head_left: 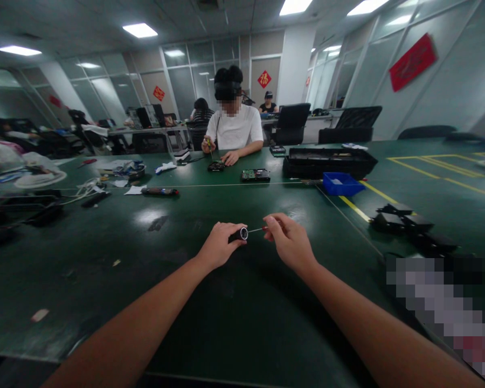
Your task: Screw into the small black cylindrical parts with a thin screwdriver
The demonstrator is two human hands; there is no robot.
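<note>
Between the fingers and thumb of my left hand (219,243) is a short black cylinder (240,234) with a silver-rimmed round end turned toward the camera. My right hand (288,237) is closed on a screwdriver with a red handle (264,228). Its thin metal shaft (255,230) points left, the tip at or close to the cylinder's rim; whether they touch is too small to tell. Both hands are above the green table (226,323), near its middle.
Across the table a person (240,126) works on a dark device. A circuit-board device (256,175), a blue bin (341,184) and a long black tray (329,163) lie beyond my hands. Black blocks (402,221) sit right; a dark rod (160,191) and cables lie left.
</note>
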